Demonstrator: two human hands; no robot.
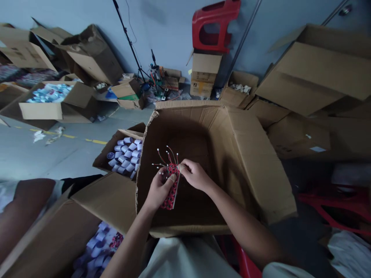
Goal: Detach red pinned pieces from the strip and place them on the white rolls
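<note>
My left hand (160, 189) is closed around a narrow red circuit-board panel (171, 195) with dark round parts on its face. Thin red and dark wires (162, 157) with small white connectors fan out from its upper end. At the panel's upper right edge, the fingers of my right hand (193, 174) are pinched together; what lies between them is too small to make out. Both hands are above a large open cardboard box (189, 228), whose inside is in shadow.
To the left, a carton (100, 159) holds purple cylinders (124, 156); more purple pieces (97, 247) lie in a box below. Another person's arm (21, 204) is at far left. Behind stand a red stool (198, 29) and a tripod (127, 34). Large cartons (307, 73) are stacked right.
</note>
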